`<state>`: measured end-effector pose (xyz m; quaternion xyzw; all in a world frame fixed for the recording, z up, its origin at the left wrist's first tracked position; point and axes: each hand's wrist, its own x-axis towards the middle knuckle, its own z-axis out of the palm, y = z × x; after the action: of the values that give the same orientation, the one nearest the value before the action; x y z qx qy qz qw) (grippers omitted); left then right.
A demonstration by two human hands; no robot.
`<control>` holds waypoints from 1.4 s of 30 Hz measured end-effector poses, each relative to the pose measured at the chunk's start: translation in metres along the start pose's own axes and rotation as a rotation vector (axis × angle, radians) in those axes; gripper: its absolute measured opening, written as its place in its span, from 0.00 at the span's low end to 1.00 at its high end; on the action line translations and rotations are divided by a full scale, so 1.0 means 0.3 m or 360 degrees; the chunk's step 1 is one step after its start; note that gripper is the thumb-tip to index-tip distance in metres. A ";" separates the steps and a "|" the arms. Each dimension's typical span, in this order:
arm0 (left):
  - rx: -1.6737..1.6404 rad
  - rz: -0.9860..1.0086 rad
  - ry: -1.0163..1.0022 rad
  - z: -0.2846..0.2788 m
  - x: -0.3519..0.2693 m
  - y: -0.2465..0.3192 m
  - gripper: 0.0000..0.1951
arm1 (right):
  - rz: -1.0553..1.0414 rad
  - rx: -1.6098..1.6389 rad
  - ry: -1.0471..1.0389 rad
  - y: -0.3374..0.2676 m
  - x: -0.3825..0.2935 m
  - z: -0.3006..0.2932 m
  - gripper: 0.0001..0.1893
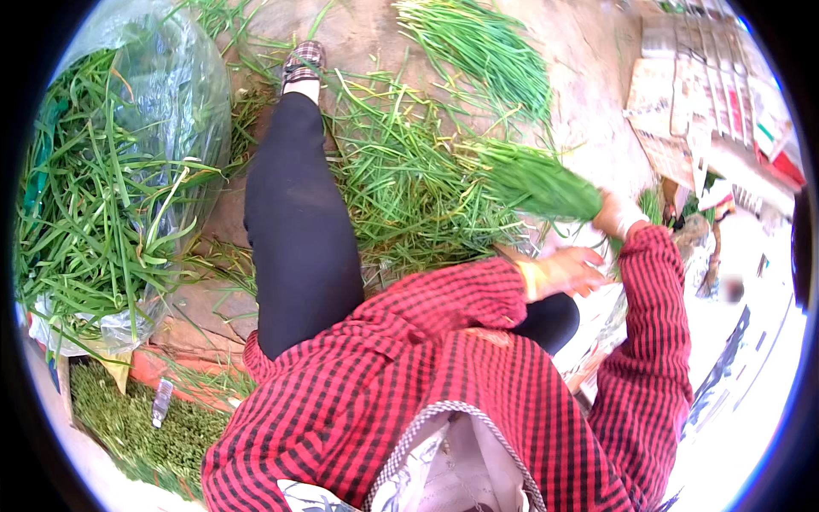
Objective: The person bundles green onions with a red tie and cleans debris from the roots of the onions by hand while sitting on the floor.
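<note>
My right hand grips a bunch of green chives by one end, at the right. The bunch points left over the loose pile and is blurred. Just below it, my left hand holds nothing, its fingers apart and stretched towards my right wrist. A loose, tangled pile of green and yellowish leaves spreads on the ground between my outstretched leg and the bunch. Beyond it lies a neater heap of long chives, its leaves mostly lined up.
A large clear plastic bag stuffed with green leaves stands left of my leg. A small plastic bottle lies on a green mat at lower left. Cardboard and bundled items are at upper right.
</note>
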<state>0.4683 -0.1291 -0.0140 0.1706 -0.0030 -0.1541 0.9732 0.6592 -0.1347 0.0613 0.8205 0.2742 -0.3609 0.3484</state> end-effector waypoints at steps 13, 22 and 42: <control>0.0060 -0.0189 0.0432 -0.065 -0.293 0.019 0.20 | -0.0304 -0.0316 -0.0262 -0.024 -0.281 -0.141 0.23; 0.0009 -0.0180 0.0388 -0.036 -0.344 0.031 0.19 | -0.0594 -0.0369 -0.0184 -0.048 -0.246 -0.030 0.25; -0.1423 -0.0015 0.0397 -0.016 -0.278 0.036 0.43 | -0.0275 0.0323 0.0407 -0.412 -0.317 0.314 0.21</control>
<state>0.3924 -0.0927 -0.0110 -0.2484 0.1816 -0.1230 0.9435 0.4786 -0.1511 0.0429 0.8640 0.3480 -0.3079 0.1939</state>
